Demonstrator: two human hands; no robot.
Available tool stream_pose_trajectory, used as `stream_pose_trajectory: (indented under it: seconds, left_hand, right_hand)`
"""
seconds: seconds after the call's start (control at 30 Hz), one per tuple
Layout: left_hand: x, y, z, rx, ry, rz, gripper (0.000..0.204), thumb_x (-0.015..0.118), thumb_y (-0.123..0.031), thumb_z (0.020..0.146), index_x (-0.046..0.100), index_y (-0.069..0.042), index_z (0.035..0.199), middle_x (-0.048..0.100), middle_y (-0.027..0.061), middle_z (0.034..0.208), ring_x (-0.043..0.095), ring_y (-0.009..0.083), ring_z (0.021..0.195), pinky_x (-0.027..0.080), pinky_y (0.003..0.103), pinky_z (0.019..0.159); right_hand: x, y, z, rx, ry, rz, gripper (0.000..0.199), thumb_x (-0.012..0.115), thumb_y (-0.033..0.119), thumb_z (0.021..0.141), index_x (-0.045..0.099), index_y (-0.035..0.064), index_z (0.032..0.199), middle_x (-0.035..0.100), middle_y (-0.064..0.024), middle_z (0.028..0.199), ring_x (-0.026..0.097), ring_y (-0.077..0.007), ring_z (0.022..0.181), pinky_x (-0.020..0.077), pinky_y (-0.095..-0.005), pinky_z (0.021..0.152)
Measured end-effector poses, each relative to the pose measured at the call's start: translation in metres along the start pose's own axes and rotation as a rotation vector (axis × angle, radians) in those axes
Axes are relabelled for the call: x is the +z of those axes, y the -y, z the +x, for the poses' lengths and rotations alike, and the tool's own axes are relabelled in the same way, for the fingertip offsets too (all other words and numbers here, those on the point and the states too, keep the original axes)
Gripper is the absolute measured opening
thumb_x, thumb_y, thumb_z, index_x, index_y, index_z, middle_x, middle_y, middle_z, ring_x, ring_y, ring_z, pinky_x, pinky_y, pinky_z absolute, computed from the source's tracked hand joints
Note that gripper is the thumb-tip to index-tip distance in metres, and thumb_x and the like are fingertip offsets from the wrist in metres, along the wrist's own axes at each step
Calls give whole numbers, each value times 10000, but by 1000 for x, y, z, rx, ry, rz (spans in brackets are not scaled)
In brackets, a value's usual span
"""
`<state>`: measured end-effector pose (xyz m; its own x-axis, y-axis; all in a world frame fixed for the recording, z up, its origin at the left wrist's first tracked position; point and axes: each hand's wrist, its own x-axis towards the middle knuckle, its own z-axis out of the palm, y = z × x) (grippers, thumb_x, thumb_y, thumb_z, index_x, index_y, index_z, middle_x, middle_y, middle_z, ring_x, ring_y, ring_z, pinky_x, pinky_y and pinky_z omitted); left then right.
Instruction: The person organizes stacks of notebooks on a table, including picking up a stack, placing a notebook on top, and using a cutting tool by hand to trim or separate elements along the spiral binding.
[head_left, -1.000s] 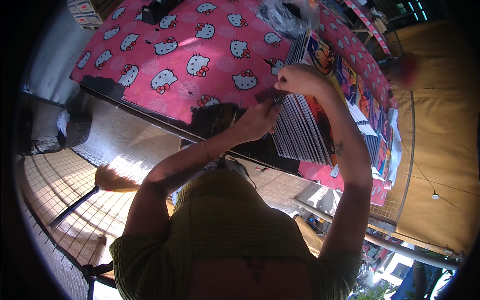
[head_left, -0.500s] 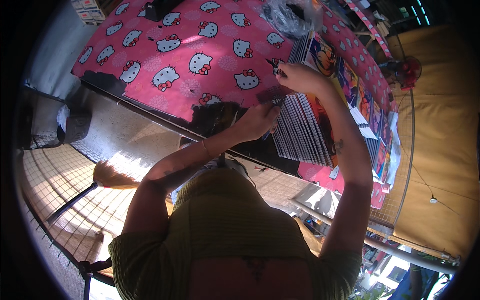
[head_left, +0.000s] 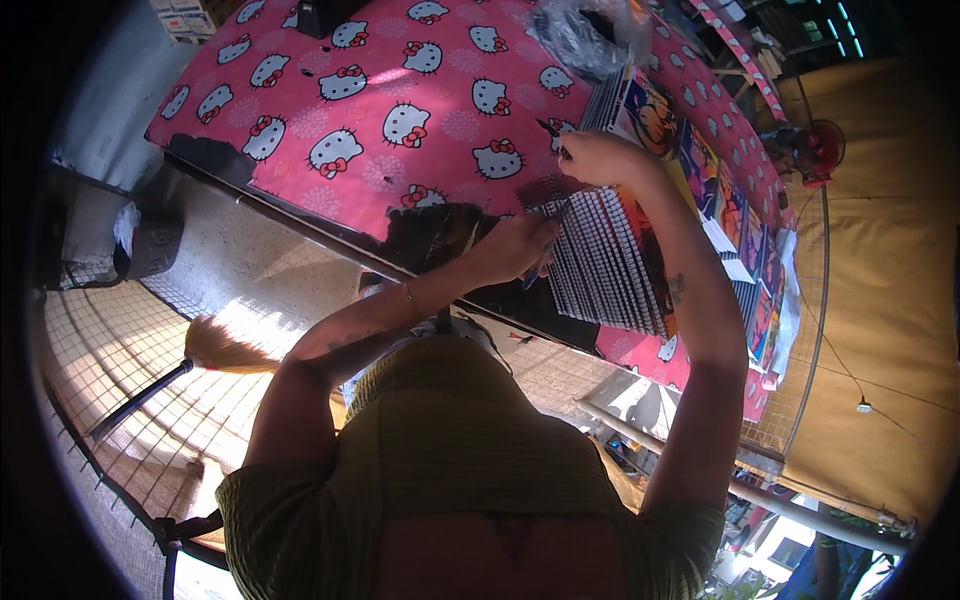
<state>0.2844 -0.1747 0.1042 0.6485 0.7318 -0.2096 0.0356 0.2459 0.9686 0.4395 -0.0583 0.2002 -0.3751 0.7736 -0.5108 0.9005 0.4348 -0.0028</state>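
A long row of spiral-bound notebooks [head_left: 610, 270] with bright picture covers lies overlapped on a table under a pink cloth with white cat faces [head_left: 400, 110]. My left hand [head_left: 515, 245] rests on the near end of the row, fingers curled on the black-and-white spiral edges; whether it grips one I cannot tell. My right hand [head_left: 590, 158] is farther along the row, closed around a thin dark pen-like thing whose tip points left.
A crumpled clear plastic bag [head_left: 585, 35] lies at the far end of the table. A broom [head_left: 215, 350] leans on the tiled floor at left. A red fan [head_left: 815, 150] and a tan awning [head_left: 890, 330] are at right.
Both hands stay on the notebook row. My right hand has shifted slightly farther along it; my left hand has barely moved.
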Motion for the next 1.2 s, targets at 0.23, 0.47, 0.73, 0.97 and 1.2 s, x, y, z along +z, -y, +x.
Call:
stream_pose_trajectory:
  seconds: [0.23,0.47,0.73,0.97,1.2]
  left_hand:
    - [4,-10,7,-24,-35,2,360,372,-317,1018,508,16,1051,644,118,792,665,174,604,519,302,498]
    - [8,11,-6,76,-54,51,340,396,-301,1012,515,16,980,630,110,763,662,179,605,506,305,485]
    - [10,10,4,10,-93,37,363,409,-302,1008,539,33,955,639,101,756,671,179,629,512,300,501]
    - [6,8,4,61,-107,6,357,403,-306,1009,533,26,976,618,98,729,647,169,579,504,310,475]
    - [7,0,-6,-50,-57,9,369,388,-316,1010,519,28,992,596,91,714,636,174,559,505,314,458]
  right_hand:
    - [-3,5,3,-1,210,-58,433,635,361,855,615,-45,1004,667,-219,937,646,-369,925,477,-446,835]
    - [6,5,8,9,35,-39,404,644,359,861,670,-28,970,674,-223,941,659,-361,927,504,-435,822]
    - [3,16,10,38,192,-85,356,671,303,849,669,-26,984,678,-214,945,664,-342,929,507,-432,818]
    - [3,15,10,47,198,-39,403,678,285,821,639,-69,1009,652,-249,1011,638,-367,974,488,-421,850]
    - [12,9,11,35,145,-67,403,607,298,868,622,-82,1003,653,-240,1023,634,-368,987,490,-422,861]
